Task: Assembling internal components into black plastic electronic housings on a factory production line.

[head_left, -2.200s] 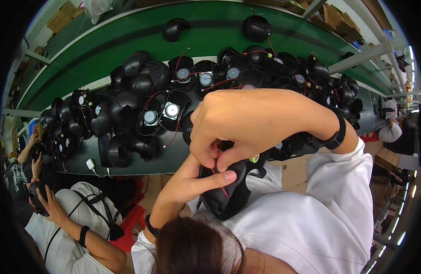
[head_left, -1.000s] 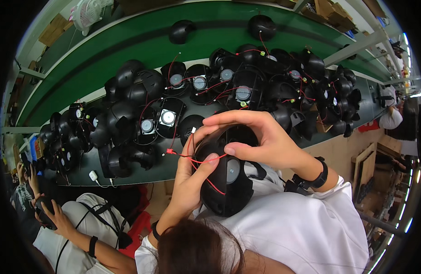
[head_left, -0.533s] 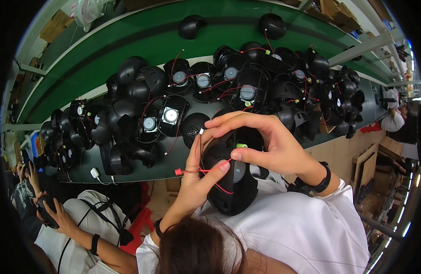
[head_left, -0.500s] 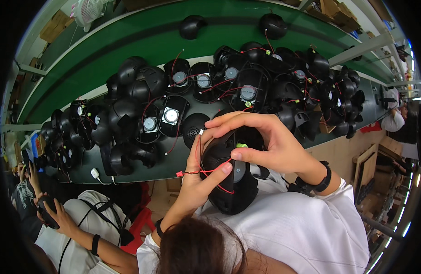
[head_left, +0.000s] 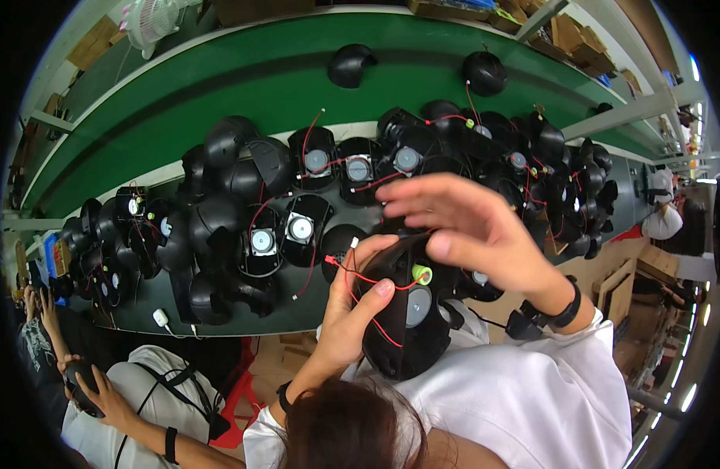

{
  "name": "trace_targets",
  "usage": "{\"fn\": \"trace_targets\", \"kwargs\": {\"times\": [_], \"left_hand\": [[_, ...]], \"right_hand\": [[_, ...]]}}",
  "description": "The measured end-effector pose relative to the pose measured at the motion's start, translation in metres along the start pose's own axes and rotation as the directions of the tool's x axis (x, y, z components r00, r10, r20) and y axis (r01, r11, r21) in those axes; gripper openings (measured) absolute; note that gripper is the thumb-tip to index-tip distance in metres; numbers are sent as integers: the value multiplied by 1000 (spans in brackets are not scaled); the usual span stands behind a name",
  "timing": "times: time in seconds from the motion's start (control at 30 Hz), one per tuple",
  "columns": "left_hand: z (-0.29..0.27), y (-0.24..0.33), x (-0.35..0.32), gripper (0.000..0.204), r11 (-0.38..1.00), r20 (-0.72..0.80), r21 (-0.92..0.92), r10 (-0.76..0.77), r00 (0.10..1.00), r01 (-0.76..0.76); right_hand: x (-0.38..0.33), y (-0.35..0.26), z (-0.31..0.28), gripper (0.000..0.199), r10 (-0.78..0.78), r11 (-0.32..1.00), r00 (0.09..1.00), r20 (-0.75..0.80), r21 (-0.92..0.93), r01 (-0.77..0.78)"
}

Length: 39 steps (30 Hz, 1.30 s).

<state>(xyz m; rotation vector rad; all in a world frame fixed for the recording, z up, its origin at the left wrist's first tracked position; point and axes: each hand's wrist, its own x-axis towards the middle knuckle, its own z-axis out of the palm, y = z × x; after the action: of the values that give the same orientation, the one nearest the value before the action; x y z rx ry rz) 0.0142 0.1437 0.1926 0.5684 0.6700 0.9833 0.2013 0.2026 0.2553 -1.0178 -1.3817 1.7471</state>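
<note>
My left hand [head_left: 346, 316] grips a black rounded plastic speaker housing [head_left: 387, 356] over my lap, its thumb laid across the near side. Inside the housing show a round grey speaker [head_left: 416, 307] and a small green cylinder [head_left: 421, 274], which looks like a battery cell. Red wires [head_left: 383, 334] loop out over my left thumb; a red connector [head_left: 330, 259] and a white connector [head_left: 354, 243] stick up beside my fingers. My right hand [head_left: 485, 234] is over the housing's upper right, fingers apart and slightly blurred, holding nothing.
Many black shells [head_left: 219, 223], some with speakers and red wires, crowd the dark bench [head_left: 293, 311]. Behind runs a green strip [head_left: 266, 78] bearing two loose shells. At left, a co-worker's hands [head_left: 94, 383] hold a dark rounded part. A white plug [head_left: 160, 317] lies near the bench edge.
My right hand has let go of the wires and green cylinder and lifted away, its fingers spreading. The green cylinder is now more exposed. The housing stays in my left hand.
</note>
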Motion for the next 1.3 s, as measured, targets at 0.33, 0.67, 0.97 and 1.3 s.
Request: {"fn": "trace_targets", "kwargs": {"times": [0.33, 0.67, 0.97, 1.3], "left_hand": [[-41, 3, 26, 47, 989, -255, -125, 50, 966, -84], [-92, 5, 19, 48, 931, -628, -169, 150, 763, -322], [-101, 32, 51, 41, 855, -536, 337, 519, 665, -395], [-29, 44, 34, 40, 649, -250, 599, 707, 661, -468]], "right_hand": [[262, 38, -203, 53, -119, 282, 992, -34, -959, 1], [354, 159, -243, 85, 99, -304, 994, 52, -949, 80], [273, 51, -199, 82, -100, 429, 992, -81, -903, -31], [68, 22, 1, 79, -103, 926, 976, 193, -341, 165]]}}
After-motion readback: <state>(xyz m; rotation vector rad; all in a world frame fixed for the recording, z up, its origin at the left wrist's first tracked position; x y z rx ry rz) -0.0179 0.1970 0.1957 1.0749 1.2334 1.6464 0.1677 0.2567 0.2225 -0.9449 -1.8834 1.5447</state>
